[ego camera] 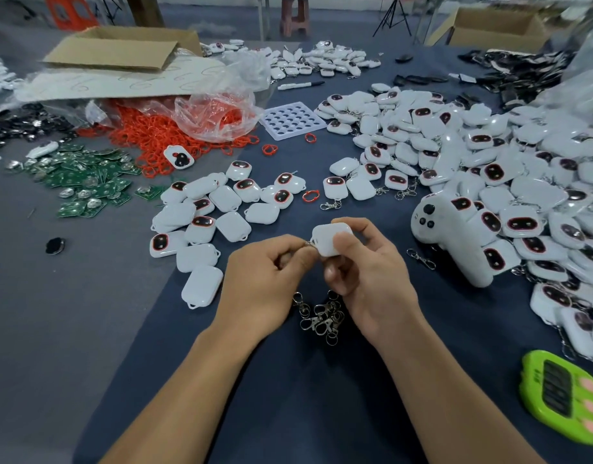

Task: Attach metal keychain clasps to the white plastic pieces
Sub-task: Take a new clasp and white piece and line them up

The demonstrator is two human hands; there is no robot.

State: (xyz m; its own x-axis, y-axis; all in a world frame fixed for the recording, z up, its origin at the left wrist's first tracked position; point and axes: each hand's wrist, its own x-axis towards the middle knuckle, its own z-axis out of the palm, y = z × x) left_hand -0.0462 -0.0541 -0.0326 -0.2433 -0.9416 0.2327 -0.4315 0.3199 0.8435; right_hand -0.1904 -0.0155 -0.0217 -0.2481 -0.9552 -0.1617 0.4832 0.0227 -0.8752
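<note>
My right hand [365, 262] grips a white plastic piece [328, 238] above the middle of the table, thumb on its top face. My left hand [268, 276] pinches a metal ring at the piece's left corner loop [309, 243]; most of that clasp is hidden by my fingers. A small heap of metal keychain clasps [320, 316] lies on the cloth just under both hands. Several white pieces without clasps [204, 222] lie to the left. A big pile of white pieces with clasps [489, 169] fills the right side.
A white handle-shaped device [456, 239] leans on the right pile. A green timer [559, 396] lies near right. Orange rings [161, 139] spill from a plastic bag, green circuit boards [84, 179] lie left, a white tray [290, 120] and a marker [300, 85] sit farther back.
</note>
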